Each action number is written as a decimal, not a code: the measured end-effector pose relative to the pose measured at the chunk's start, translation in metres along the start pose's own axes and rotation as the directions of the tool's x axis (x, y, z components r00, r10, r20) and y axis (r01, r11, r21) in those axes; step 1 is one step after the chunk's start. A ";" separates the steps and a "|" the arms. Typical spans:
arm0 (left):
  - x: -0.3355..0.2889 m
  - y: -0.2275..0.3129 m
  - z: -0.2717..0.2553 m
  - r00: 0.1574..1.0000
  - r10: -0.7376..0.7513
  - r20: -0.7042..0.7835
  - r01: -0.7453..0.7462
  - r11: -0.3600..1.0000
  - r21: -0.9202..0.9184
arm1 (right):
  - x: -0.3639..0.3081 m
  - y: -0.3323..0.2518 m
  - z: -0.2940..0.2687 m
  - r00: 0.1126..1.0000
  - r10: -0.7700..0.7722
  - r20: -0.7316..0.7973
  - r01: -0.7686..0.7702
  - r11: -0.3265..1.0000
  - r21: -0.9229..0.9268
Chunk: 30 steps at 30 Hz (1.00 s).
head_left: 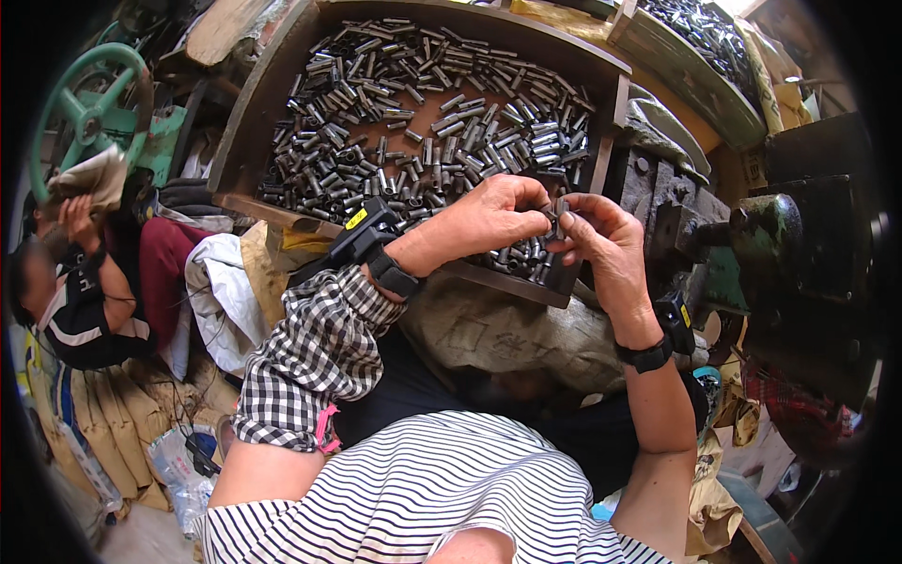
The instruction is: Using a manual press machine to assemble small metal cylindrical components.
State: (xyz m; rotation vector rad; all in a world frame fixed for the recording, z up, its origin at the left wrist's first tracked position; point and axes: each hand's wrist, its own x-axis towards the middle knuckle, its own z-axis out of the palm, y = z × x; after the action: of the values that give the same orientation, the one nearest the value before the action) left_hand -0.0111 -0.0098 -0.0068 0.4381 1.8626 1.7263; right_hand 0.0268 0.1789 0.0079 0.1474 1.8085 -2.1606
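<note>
Metal sleeve [556, 218]: small dark tube, pinched between both hands' fingertips
Left hand [493, 214]: fingers closed on the sleeve
Right hand [606, 240]: fingertips gripping the same sleeve
Wooden tray [246, 132]: just beyond both hands, heaped with like sleeves

a small metalworking workshop, cramped and cluttered. shown by a wooden tray [246, 141] heaped with short dark metal sleeves [442, 113], a second such tray [700, 80] behind, a green machine handwheel [85, 108] at the left, heavy dark machinery [799, 235] at the right, sacking [507, 334] and rags [221, 291] piled about.
</note>
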 end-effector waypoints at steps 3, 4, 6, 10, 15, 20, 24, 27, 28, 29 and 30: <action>0.001 0.000 0.003 0.995 -0.079 0.069 0.086 0.991 -0.106 | -0.003 0.005 -0.002 1.000 -0.014 -0.022 0.015 0.997 0.077; 0.001 -0.002 0.004 0.997 -0.041 0.058 0.047 0.993 -0.110 | -0.004 0.005 -0.001 1.000 -0.014 -0.024 0.016 0.997 0.078; 0.002 -0.003 0.006 0.999 -0.007 0.046 0.012 0.994 -0.112 | -0.006 0.006 -0.001 0.996 -0.083 -0.045 0.081 0.995 -0.055; 0.002 0.004 0.008 0.999 -0.051 0.014 0.052 0.990 -0.133 | -0.010 0.004 -0.001 0.995 -0.087 -0.041 0.082 0.991 -0.106; 0.000 0.006 0.011 0.992 -0.127 0.020 0.128 0.975 -0.180 | -0.014 0.006 0.000 0.993 -0.108 -0.053 0.098 0.982 -0.161; -0.001 -0.001 0.015 0.991 -0.135 0.000 0.128 0.941 -0.313 | -0.009 0.004 -0.016 1.000 0.014 0.026 -0.013 0.999 -0.032; -0.005 -0.005 0.021 0.991 -0.135 -0.020 0.113 0.895 -0.432 | -0.007 0.000 -0.017 0.996 0.078 0.052 -0.077 0.997 -0.027; -0.003 -0.006 0.018 0.997 -0.078 -0.025 0.066 0.945 -0.322 | -0.013 0.005 -0.014 0.995 0.092 0.039 -0.090 0.995 -0.048; -0.003 -0.006 0.018 0.997 -0.072 -0.030 0.056 0.930 -0.362 | -0.012 0.006 -0.015 0.995 0.090 0.034 -0.089 0.995 -0.046; -0.003 -0.005 0.017 0.997 -0.072 -0.028 0.057 0.930 -0.363 | -0.012 0.008 -0.016 0.996 0.088 0.029 -0.087 0.995 -0.043; -0.004 -0.004 0.018 0.997 -0.073 -0.033 0.057 0.936 -0.348 | -0.012 0.012 -0.015 0.999 0.038 0.029 -0.037 0.999 -0.028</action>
State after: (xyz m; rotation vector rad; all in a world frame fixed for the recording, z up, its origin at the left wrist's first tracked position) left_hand 0.0028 0.0016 -0.0106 0.1955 1.5369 1.9814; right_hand 0.0400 0.1937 -0.0030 0.1405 1.8037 -2.1007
